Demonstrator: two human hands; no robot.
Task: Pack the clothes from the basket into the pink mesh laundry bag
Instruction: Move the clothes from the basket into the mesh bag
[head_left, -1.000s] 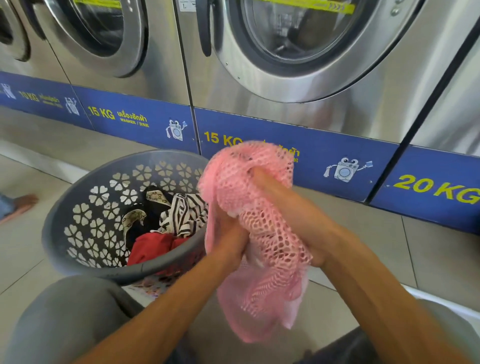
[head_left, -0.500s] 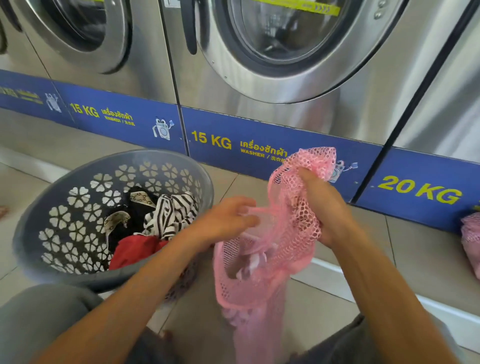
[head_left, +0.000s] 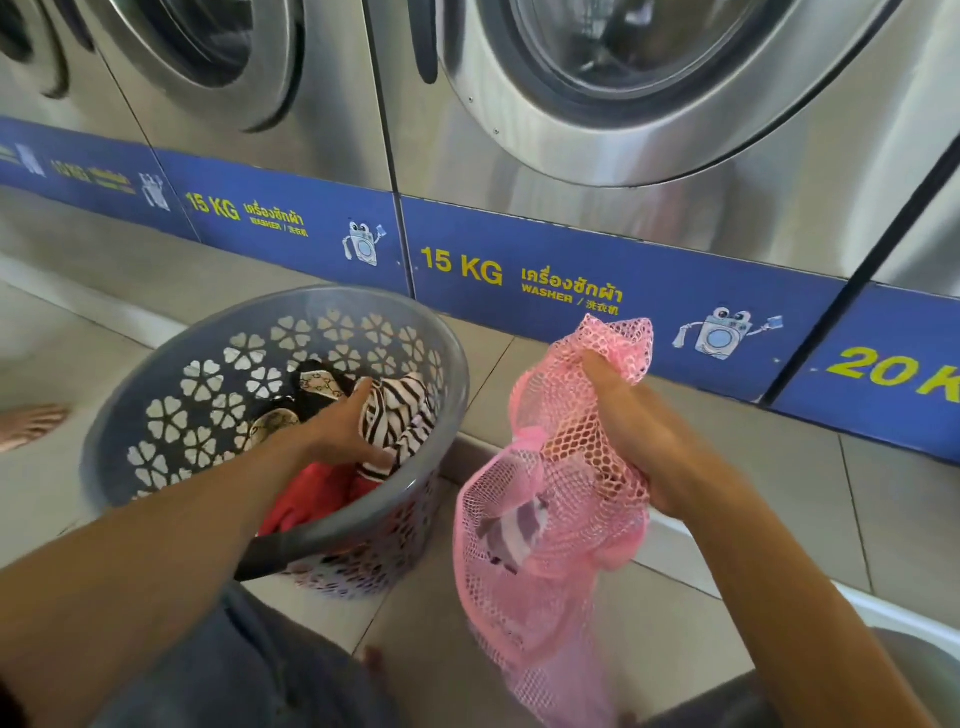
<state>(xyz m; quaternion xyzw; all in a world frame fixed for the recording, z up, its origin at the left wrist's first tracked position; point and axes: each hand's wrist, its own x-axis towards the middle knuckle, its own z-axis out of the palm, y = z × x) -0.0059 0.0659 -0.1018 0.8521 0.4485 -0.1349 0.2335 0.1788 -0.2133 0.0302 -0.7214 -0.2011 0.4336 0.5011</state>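
A grey round basket (head_left: 156, 374) with flower-shaped holes stands on the floor at the left. Inside lie a black-and-white striped garment (head_left: 400, 410), a red garment (head_left: 311, 493) and a dark patterned piece (head_left: 317, 382). My left hand (head_left: 337, 431) reaches into the basket, its fingers closed on the striped garment. My right hand (head_left: 623, 431) holds the pink mesh laundry bag (head_left: 545, 561) up by its gathered rim to the right of the basket. The bag hangs down toward the floor, and a purple-and-white piece of clothing (head_left: 514, 530) shows through the mesh.
Steel front-loading washers (head_left: 649, 130) with blue 15 KG and 20 KG panels line the wall just behind. The floor is tiled, with a raised step (head_left: 675, 530) under the machines. Another person's bare foot (head_left: 31, 423) is at the far left. My knees are at the bottom.
My left hand let go of the bag's opening and moved left into the basket, onto the striped garment. My right hand keeps holding the bag, which now hangs lower and more open.
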